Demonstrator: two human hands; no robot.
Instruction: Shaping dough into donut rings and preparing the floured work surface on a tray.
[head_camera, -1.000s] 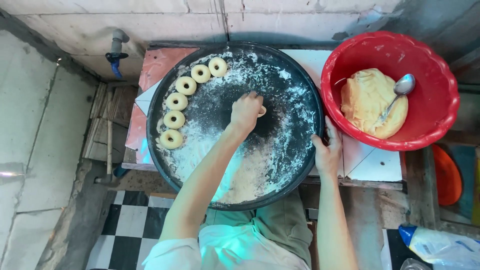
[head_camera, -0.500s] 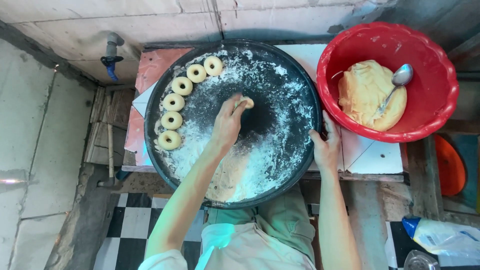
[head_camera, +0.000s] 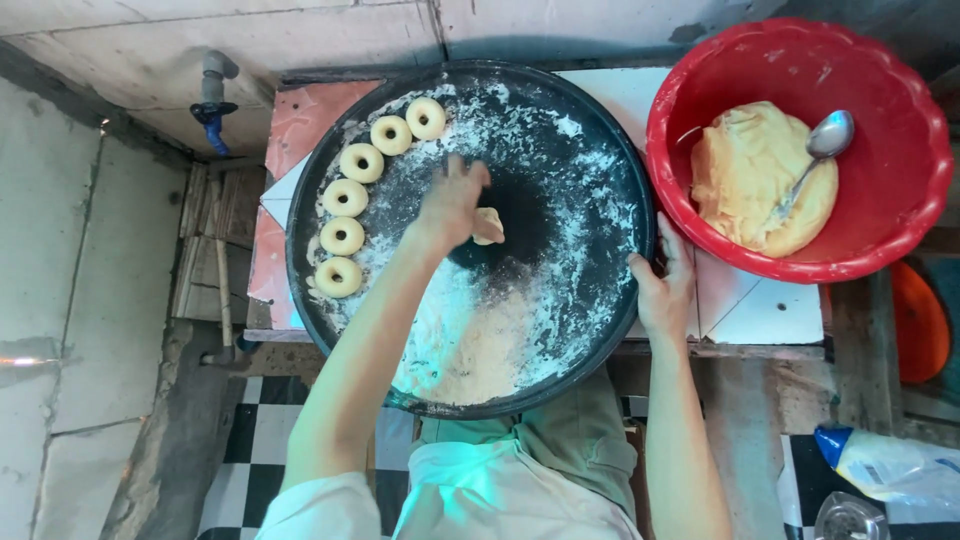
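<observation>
six dough rings (head_camera: 360, 163) line the tray's (head_camera: 600, 150) left rim; left hand (head_camera: 455, 205) pinches a dough piece (head_camera: 489, 223), right hand (head_camera: 665, 285) grips its edge.

A small pale lump of dough (head_camera: 489, 224) lies near the middle of the round, dark, flour-dusted tray (head_camera: 590, 140), half hidden under fingers.

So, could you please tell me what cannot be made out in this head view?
- Dough piece: mostly covered by the left hand, so its shape is unclear.
- Right hand: its fingertips curl over the tray rim, grip unclear.
- Spoon: its handle end sinks into the dough lump.
- Plastic bag: cut off by the right edge.
</observation>
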